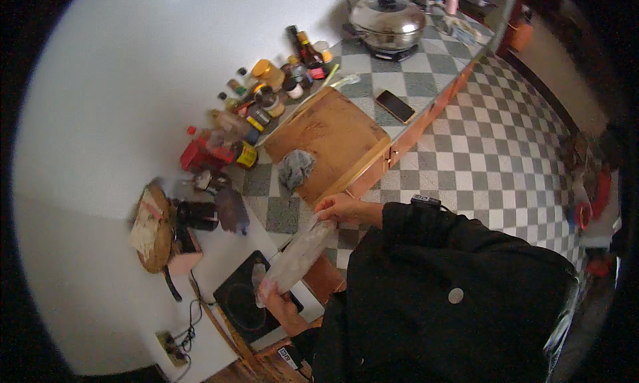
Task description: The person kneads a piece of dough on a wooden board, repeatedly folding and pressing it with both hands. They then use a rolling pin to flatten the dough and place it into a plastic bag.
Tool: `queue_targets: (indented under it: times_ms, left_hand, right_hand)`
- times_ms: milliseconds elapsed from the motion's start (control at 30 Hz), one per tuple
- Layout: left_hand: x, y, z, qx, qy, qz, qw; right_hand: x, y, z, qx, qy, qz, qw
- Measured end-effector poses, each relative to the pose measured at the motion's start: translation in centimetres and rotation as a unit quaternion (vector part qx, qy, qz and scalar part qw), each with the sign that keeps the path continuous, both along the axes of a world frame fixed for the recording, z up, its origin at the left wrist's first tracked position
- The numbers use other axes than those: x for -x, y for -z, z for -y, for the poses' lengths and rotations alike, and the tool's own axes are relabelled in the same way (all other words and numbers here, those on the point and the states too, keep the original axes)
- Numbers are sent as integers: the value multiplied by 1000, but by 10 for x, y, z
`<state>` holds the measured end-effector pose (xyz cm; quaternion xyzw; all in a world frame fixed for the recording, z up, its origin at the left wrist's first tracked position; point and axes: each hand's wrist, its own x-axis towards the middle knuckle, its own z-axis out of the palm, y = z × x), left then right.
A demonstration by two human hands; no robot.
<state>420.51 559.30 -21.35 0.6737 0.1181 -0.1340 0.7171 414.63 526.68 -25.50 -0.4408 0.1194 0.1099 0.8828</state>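
A whitish, see-through plastic bag (301, 255) is stretched between my two hands, in front of the counter's edge. My right hand (341, 208) pinches its upper end near the corner of the wooden cutting board (333, 133). At the lower end, my left hand (281, 304) has its fingers closed on the plastic, over the side of a black induction cooktop (241, 310). A clear crumpled piece (258, 283) shows beside the left fingers; whether it belongs to the bag I cannot tell. On the board's near left corner lies a crumpled grey cloth (296, 168).
Bottles and jars (266, 100) crowd the wall behind the board. A dark phone (395, 106) lies right of it. Farther back stands a lidded steel pot (387, 23). Left are a round wooden board (152, 226), a black jar (198, 215) and a power cord (193, 320).
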Motion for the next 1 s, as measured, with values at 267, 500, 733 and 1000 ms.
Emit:
queue_targets:
  times_ms: [267,500,733,1000]
  left_hand:
    - [-34,53,47,169,96,-123,973]
    - [-32,39,127,288,135,-191,929]
    - [-51,61,196,209,95,-104,968]
    - [-72,61,338,335,-62,-210,917]
  right_hand:
    - [85,13,50,7,222,-120,967]
    - [121,67,164,90,358,-170,914]
    - [8,96,326,231,353,-172,890]
    - [-163,151,517,569,262,-196,755]
